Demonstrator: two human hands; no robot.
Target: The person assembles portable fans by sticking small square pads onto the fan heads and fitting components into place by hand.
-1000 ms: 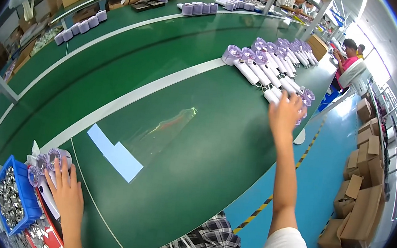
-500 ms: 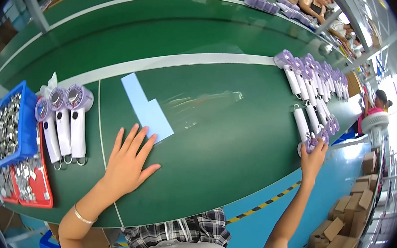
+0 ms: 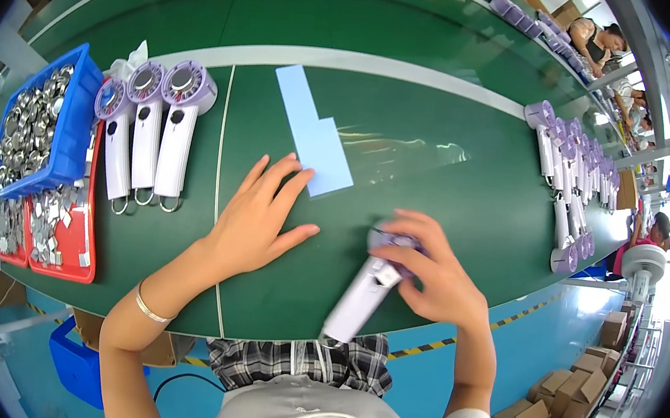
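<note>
My right hand [image 3: 442, 281] grips a white and purple handheld fan [image 3: 359, 298] by its round head, over the front part of the green table. The fan lies at a slant, its handle toward my body, with slight motion blur. My left hand [image 3: 257, 222] rests on the table with spread fingers, fingertips at the lower left edge of a light blue card [image 3: 321, 147]. A strip of clear film [image 3: 405, 153] lies right of the card. Three more fans [image 3: 146, 134] stand in a row on the left, wrist loops toward me.
Left of those fans, a blue bin [image 3: 64, 130] of round metal parts rests over a red tray [image 3: 89, 254] with small flat pieces. Many fans [image 3: 572, 163] crowd the table's right end. Cardboard boxes [image 3: 567, 392] stand on the floor at right. Other people sit far right.
My right hand has brought one fan from the group at the right end to in front of me. The view has shifted; my left hand stays spread by the card.
</note>
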